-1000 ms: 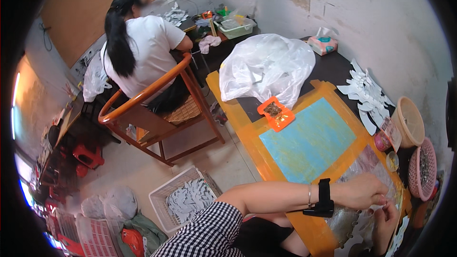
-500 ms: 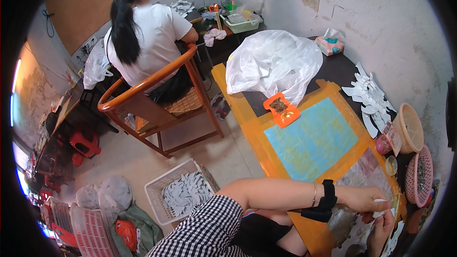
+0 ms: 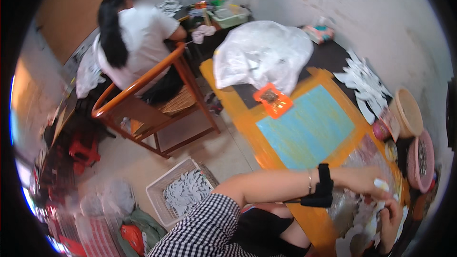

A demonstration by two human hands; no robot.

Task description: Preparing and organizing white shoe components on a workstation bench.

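Observation:
My left hand point(image 3: 364, 181) reaches across the yellow table point(image 3: 304, 219) at the lower right, with a black band and a thin bracelet on its wrist. Its fingers pinch a small white piece point(image 3: 381, 184). My right hand point(image 3: 391, 218) sits just below it, fingers curled on white cut pieces point(image 3: 354, 231) that lie on a clear plastic sheet point(image 3: 362, 162). The picture is blurred here, so the exact grip is hard to read.
A blue mat point(image 3: 309, 126), an orange tray point(image 3: 273, 99) and a big white plastic bag point(image 3: 259, 54) lie on the table. White cutouts point(image 3: 364, 83), a tan bowl point(image 3: 409, 112) and a pink basket point(image 3: 421, 154) stand right. A person sits in a wooden chair point(image 3: 152, 100). A white floor basket point(image 3: 183, 192) holds cutouts.
The view has swung slightly; my hands stay together at the lower right, working the white pieces. The seated person has hardly moved.

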